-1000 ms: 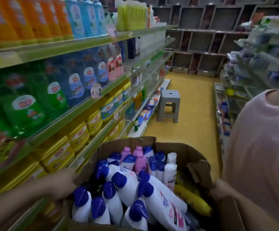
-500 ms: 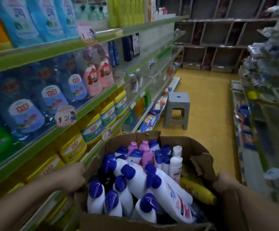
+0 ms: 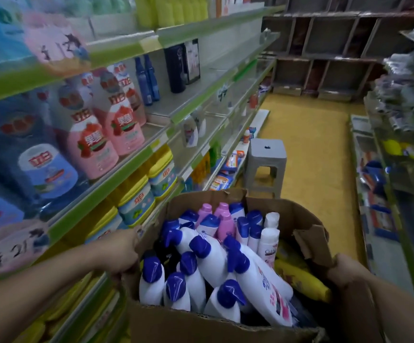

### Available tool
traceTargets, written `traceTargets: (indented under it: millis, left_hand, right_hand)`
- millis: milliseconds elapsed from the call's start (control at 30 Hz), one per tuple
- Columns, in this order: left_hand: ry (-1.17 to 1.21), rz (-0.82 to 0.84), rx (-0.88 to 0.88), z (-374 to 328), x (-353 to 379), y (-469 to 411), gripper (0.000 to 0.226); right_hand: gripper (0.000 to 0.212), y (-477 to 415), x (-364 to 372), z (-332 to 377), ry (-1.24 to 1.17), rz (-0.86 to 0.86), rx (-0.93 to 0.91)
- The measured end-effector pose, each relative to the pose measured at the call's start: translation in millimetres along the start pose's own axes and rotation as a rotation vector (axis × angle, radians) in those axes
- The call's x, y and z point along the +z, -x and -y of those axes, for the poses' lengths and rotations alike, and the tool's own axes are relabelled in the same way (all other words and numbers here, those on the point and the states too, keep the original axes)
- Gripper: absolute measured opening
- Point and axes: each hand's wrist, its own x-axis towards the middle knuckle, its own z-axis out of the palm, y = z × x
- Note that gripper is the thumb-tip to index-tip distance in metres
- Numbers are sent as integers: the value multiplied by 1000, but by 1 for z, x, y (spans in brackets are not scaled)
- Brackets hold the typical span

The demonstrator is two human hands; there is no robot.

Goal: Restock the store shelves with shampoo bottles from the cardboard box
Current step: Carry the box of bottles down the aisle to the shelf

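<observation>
Starting left: store shelves [image 3: 116,169] stocked with blue, pink and yellow containers. Left hand [image 3: 119,253] grips left wall of cardboard box [image 3: 201,325], fingers curled over edge. Box sits in aisle just beside shelves, packed with shampoo bottles [image 3: 210,261]: mostly white with blue caps, few pink, yellow one at right. Grey stool [image 3: 266,154] on floor beyond box. Right hand [image 3: 347,268] grips box's right wall.

The cardboard box [image 3: 201,328] is gripped at its sides by the left hand [image 3: 121,253] and right hand [image 3: 347,268]. Blue-capped shampoo bottles [image 3: 210,261] are packed inside. A grey stool [image 3: 266,162] is seen ahead.
</observation>
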Motion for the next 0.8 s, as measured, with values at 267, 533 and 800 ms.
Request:
traceTargets:
  millis: [267,533,800]
  left_hand:
    - [-22,-31,19,-93,-56,-95,25]
    - [66,4,-1,-194,-85,-179,23]
    - [100,71,35,-292,-119,-276,10]
  right_hand:
    - [8,-93,-95,5,3,-1,-18]
    - [13,-195,-202,-1,95,-12,-45]
    - [10,-311,-288,-13,98,26,-25]
